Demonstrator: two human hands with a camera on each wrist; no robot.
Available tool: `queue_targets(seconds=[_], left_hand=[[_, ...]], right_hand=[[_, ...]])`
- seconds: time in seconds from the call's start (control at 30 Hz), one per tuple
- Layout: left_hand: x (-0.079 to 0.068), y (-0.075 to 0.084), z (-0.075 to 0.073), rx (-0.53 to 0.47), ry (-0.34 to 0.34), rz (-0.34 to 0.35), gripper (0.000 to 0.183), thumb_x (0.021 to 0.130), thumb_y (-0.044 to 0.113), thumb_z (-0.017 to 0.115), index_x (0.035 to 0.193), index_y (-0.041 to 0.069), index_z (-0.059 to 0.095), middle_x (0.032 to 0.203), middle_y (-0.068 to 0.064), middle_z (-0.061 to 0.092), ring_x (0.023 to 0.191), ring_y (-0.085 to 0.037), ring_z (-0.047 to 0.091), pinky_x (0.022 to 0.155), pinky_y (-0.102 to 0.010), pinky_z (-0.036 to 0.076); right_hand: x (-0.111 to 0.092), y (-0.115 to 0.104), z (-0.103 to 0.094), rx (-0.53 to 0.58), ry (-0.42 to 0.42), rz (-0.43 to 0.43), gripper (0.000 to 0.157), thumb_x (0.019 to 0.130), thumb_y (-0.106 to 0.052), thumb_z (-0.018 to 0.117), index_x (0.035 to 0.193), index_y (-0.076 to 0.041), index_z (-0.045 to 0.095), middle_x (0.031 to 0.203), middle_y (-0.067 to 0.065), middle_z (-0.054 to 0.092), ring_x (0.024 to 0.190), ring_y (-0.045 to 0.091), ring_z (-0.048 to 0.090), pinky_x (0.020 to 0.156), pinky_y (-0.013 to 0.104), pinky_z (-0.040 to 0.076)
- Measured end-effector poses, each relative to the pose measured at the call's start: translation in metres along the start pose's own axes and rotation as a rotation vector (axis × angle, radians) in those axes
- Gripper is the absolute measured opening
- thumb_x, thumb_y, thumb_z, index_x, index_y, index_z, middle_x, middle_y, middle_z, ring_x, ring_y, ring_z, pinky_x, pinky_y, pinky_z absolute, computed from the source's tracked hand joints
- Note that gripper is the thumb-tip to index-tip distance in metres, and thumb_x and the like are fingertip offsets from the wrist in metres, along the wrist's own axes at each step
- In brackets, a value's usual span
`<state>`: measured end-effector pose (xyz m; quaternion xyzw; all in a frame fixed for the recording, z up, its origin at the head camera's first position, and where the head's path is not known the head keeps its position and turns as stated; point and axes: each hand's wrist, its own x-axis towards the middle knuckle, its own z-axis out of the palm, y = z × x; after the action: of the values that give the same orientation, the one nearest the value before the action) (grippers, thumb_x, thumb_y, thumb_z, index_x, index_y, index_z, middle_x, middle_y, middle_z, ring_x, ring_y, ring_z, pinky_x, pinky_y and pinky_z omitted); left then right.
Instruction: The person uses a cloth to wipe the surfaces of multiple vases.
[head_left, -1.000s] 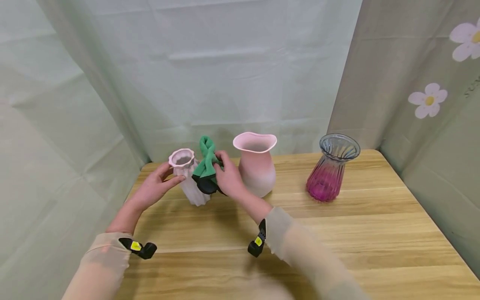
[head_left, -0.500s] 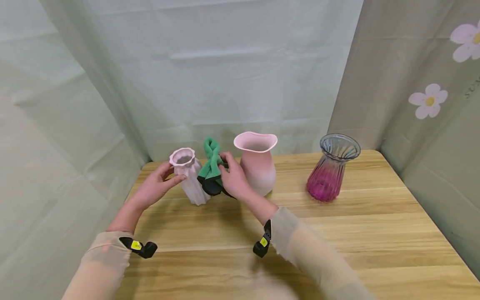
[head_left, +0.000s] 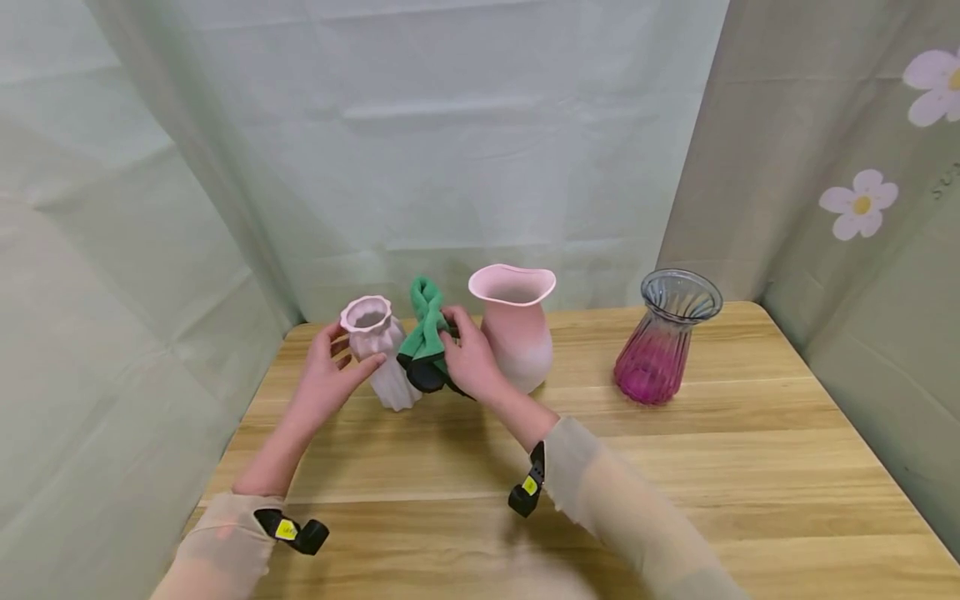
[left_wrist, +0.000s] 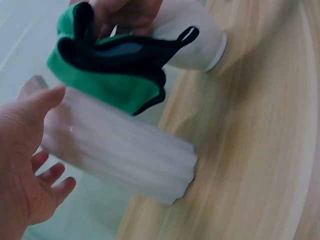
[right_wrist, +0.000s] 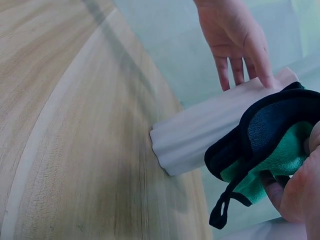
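My left hand [head_left: 330,379]: lying loosely spread about the pale ribbed vase [head_left: 388,377], itself standing on the bench [head_left: 675,483]. My right hand [head_left: 472,358]: pinching the green cloth [head_left: 423,329]. Risk: my left barely bracing, snagging cloth tipping the vase.

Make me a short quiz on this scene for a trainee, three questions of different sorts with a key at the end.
1. Which hand holds the green cloth?
2. True or false: in the head view, the wide pink vase is between the narrow vase and the glass vase.
3. What colour is the lower part of the glass vase?
A) yellow
B) magenta
C) orange

Key:
1. The right hand.
2. True.
3. B.
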<state>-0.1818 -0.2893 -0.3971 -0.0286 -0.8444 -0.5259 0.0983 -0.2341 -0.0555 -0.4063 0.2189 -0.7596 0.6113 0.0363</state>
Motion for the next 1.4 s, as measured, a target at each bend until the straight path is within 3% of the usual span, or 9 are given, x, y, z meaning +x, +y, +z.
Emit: queue_targets(seconds=[0.17, 0.37, 0.5, 0.77, 1.07, 1.4], left_hand=[[-0.002, 0.001, 0.009, 0.031, 0.069, -0.033, 0.087, 0.092, 0.033, 0.079, 0.151, -0.006, 0.028, 0.148, -0.024, 0.035, 0.132, -0.038, 0.043, 0.108, -0.053, 0.044], [0.000, -0.001, 0.009, 0.062, 0.082, -0.016, 0.079, 0.092, 0.033, 0.079, 0.148, -0.005, 0.037, 0.144, -0.021, 0.041, 0.129, -0.035, 0.047, 0.101, -0.045, 0.052], [0.001, -0.001, 0.004, 0.071, 0.036, 0.020, 0.075, 0.094, 0.031, 0.078, 0.149, -0.003, 0.039, 0.146, -0.021, 0.042, 0.132, -0.040, 0.047, 0.101, -0.049, 0.052], [0.011, -0.010, -0.013, 0.096, -0.145, 0.134, 0.063, 0.100, 0.023, 0.070, 0.156, 0.012, 0.042, 0.152, -0.016, 0.044, 0.140, -0.043, 0.043, 0.105, -0.057, 0.046], [0.017, -0.018, -0.030, 0.125, -0.285, 0.073, 0.065, 0.104, 0.031, 0.062, 0.161, 0.017, 0.034, 0.158, -0.011, 0.039, 0.144, -0.037, 0.039, 0.109, -0.054, 0.042], [0.020, -0.020, -0.031, 0.113, -0.292, 0.059, 0.065, 0.104, 0.032, 0.063, 0.161, 0.022, 0.034, 0.160, -0.008, 0.038, 0.146, -0.033, 0.037, 0.110, -0.052, 0.042]], right_hand=[[0.000, 0.001, 0.000, 0.005, -0.005, -0.007, 0.026, 0.106, -0.004, 0.051, 0.131, -0.004, 0.054, 0.134, 0.012, 0.061, 0.125, 0.027, 0.056, 0.104, 0.042, 0.048], [0.000, 0.002, 0.001, 0.005, 0.001, -0.005, 0.025, 0.106, -0.005, 0.051, 0.131, -0.005, 0.055, 0.133, 0.012, 0.062, 0.124, 0.027, 0.057, 0.103, 0.042, 0.049], [0.000, 0.003, 0.001, 0.007, 0.005, -0.007, 0.025, 0.105, -0.005, 0.051, 0.130, -0.004, 0.056, 0.132, 0.012, 0.062, 0.123, 0.027, 0.057, 0.103, 0.041, 0.049], [-0.001, 0.003, 0.002, 0.015, 0.002, -0.031, 0.025, 0.105, -0.003, 0.051, 0.129, -0.003, 0.055, 0.131, 0.013, 0.062, 0.122, 0.028, 0.058, 0.102, 0.040, 0.050], [-0.001, 0.007, 0.004, 0.001, 0.003, -0.022, 0.023, 0.105, -0.003, 0.052, 0.128, -0.004, 0.056, 0.129, 0.012, 0.063, 0.121, 0.026, 0.059, 0.102, 0.039, 0.049], [0.015, -0.002, 0.014, -0.020, -0.022, 0.024, 0.027, 0.106, -0.010, 0.054, 0.133, -0.008, 0.057, 0.134, 0.008, 0.061, 0.126, 0.023, 0.057, 0.104, 0.036, 0.048]])
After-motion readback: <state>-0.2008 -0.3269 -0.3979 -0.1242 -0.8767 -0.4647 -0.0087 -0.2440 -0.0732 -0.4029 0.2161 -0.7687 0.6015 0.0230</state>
